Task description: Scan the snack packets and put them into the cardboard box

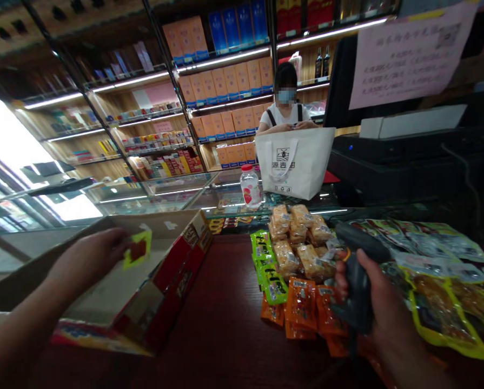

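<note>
In my left hand [99, 256] is a small yellow-green snack packet [137, 249], pinched at its edge above the open cardboard box [174, 265]. My right hand [382, 302] is wrapped around the handle of a dark barcode scanner [359, 286], whose head points left over the goods. Beneath and beside the scanner lie clear-wrapped bread pieces [300, 243], green snack packets [269, 267] and orange snack packets [302, 302]. Yellow-edged food packs [448, 302] spread out right of my right hand.
A white tote bag [306, 167] stands on the glass counter beside a red-capped bottle [250, 189]. Behind the bag is a masked person [288, 111]. A dark monitor with a pink paper sign [408, 59] rises at the right. Shelves of boxed goods [221, 84] line the back.
</note>
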